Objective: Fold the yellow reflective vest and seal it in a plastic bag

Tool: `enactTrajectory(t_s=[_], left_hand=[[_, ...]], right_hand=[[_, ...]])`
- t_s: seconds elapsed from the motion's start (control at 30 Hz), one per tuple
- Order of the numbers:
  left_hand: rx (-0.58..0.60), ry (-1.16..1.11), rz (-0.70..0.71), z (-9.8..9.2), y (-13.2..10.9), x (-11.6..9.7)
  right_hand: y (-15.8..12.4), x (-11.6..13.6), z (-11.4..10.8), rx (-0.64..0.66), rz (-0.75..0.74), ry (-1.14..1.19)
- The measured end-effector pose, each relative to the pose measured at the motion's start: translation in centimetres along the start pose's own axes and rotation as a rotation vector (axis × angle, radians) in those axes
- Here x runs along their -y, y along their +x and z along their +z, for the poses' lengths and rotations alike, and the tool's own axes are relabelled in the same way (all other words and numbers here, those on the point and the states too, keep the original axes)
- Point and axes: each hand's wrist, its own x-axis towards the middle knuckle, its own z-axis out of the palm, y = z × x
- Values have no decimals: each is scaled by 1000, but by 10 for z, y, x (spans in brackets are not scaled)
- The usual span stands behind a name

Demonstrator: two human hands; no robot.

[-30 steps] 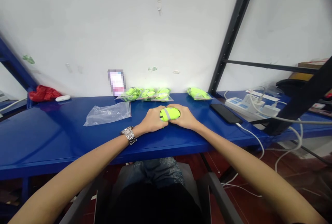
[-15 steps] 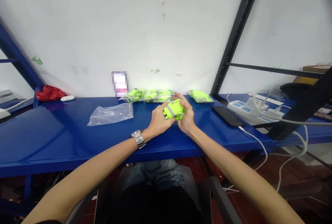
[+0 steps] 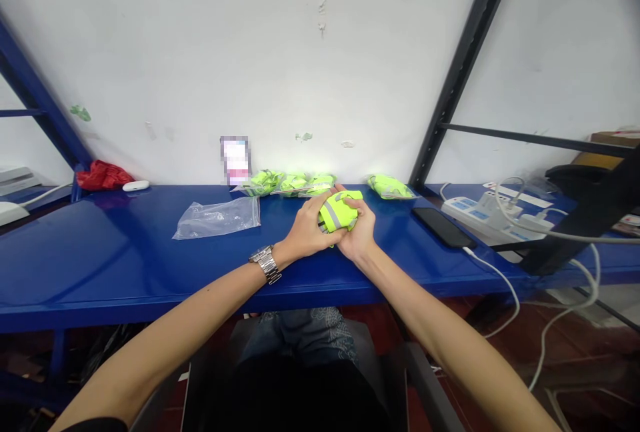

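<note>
At the centre of the frame I have both hands wrapped around a folded neon-yellow vest (image 3: 340,211) with a grey reflective stripe, held just above the blue table (image 3: 125,259). My left hand (image 3: 306,232), with a metal wristwatch (image 3: 265,264) on its wrist, curls in from the left and grips the bundle's left side, fingers closed on the fabric. My right hand (image 3: 359,229) cups it from the right and underneath, fingers bent over the top edge, so both hands are closed on the vest and pressed near each other. Left of centre an empty clear zip bag (image 3: 219,217) lies flat on the table, well apart from the hands. Just behind the hands, along the white wall, sits a row of bagged neon vests (image 3: 287,183), and a further bagged one (image 3: 389,186) lies a little to the right of them. Right of centre a black phone (image 3: 443,227) lies face up with a white cable (image 3: 493,275) running off its lower end over the table edge. Further right a white power strip (image 3: 487,212) carries several plugs. At the far left edge a red bag (image 3: 103,175) is bunched against the wall with a small white case (image 3: 135,185) just beside it
</note>
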Motion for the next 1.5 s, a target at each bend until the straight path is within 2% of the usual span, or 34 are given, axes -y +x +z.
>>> enactTrajectory(t_s=[0.2, 0.37, 0.53, 0.67, 0.9, 1.07, 1.2, 1.37, 1.5], left_hand=[[60, 130, 136, -12, -2, 14], [46, 236, 329, -15, -4, 16], [9, 234, 420, -19, -1, 10], [-19, 191, 525, -22, 1, 11], [50, 256, 447, -21, 2, 12], [149, 263, 497, -26, 8, 26], [235, 225, 428, -28, 10, 35], [231, 230, 358, -24, 10, 37], [185, 293, 344, -20, 12, 36]], right_hand=[[-10, 20, -8, 181, 176, -43], [-13, 22, -6, 156, 299, -36], [-19, 15, -9, 265, 312, 20], [-22, 13, -11, 270, 306, 84], [-25, 17, -9, 286, 275, 28], [-20, 12, -13, 244, 244, -31], [-14, 6, -12, 197, 280, -37], [-9, 5, -11, 238, 292, -63], [-8, 6, -10, 250, 270, -22]])
